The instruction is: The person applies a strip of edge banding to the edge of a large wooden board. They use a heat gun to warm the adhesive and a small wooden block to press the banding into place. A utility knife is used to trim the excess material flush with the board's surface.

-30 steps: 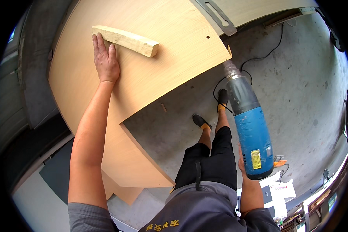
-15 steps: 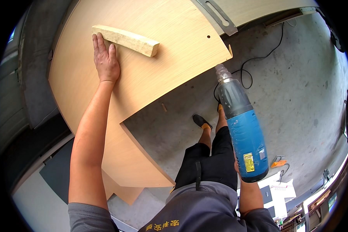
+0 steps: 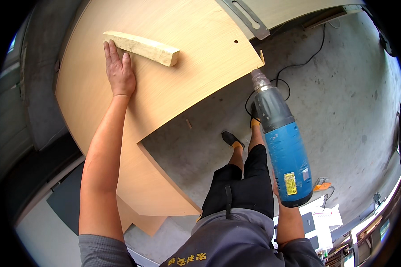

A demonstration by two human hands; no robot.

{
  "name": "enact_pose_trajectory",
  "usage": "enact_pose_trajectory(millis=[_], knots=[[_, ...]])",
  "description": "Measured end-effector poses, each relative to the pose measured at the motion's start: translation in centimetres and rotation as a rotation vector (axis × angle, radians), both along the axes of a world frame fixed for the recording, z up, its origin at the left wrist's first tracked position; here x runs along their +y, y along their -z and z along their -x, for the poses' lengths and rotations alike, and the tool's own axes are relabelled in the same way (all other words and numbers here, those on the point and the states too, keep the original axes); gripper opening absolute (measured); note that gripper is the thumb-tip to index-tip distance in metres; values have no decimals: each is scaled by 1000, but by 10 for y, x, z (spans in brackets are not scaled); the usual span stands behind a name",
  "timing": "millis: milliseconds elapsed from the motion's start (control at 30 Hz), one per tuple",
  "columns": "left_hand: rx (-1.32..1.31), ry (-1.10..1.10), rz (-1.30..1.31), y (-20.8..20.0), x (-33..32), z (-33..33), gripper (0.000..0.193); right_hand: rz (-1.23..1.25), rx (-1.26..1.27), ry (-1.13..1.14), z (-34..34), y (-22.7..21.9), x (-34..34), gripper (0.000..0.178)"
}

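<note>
Resting on the panel: the left hand (image 3: 120, 75), at 10 o'clock of the view, back upward, fingers straight, thumb apart; it is open, grasping nothing, with its fingertips against the left end of the wooden block.
Wooden block (image 3: 142, 48): at 11 o'clock, pale and squared, lying slantwise on the panel.
Wood-grain panel (image 3: 187, 89): spread from 9 round to 1 o'clock, with a small dark hole (image 3: 236, 41) near its right corner.
Right hand (image 3: 275, 186): at 4 o'clock, holding the power tool (mostly hidden behind its body, so how tightly the fingers close I cannot tell).
Power tool (image 3: 287, 151): at 3 o'clock, blue and black, its metal nozzle (image 3: 260, 79) aimed between 11 and 12, just beside the panel's corner; whether they touch is unclear.
Thin strip (image 3: 261, 57): at 1 o'clock, sticking up at that corner.
Slotted metal plate (image 3: 260, 32): near 1 o'clock, beyond the hole.
Black cord (image 3: 298, 66): at 2 o'clock, looping over the concrete floor (image 3: 343, 111).
Orange object (image 3: 323, 187): at 4 o'clock, on that floor.
</note>
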State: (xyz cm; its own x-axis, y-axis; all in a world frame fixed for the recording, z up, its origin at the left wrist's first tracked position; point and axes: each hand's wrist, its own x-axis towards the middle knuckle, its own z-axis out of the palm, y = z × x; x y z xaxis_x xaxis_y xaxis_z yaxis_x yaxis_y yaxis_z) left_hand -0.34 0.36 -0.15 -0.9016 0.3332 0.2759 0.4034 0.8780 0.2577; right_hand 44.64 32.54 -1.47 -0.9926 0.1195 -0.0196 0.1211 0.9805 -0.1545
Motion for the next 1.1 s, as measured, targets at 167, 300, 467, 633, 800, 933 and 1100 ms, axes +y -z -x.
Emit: enact_pose_trajectory(millis=[167, 300, 467, 633, 800, 933, 1100], knots=[[6, 8, 3, 0, -2, 1, 67, 27, 69, 25, -43, -9, 14, 25], [1, 7, -1, 0, -1, 1, 67, 137, 88, 21, -34, -13, 5, 23], [-1, 7, -7, 0, -1, 0, 66, 321, 118, 18, -30, -16, -3, 21], [-12, 4, -14, -1, 1, 0, 66, 1188, 67, 446, -1, -22, -13, 11], [-13, 2, 4, 0, -2, 0, 66, 1914, 292, 786, 39, -31, -12, 12], [-21, 2, 6, 1, -1, -1, 66, 2081, 242, 825, 38, -28, -22, 16], [-2, 15, 20, -1, -1, 1, 66, 2174, 176, 845, 33, -31, -36, 14]])
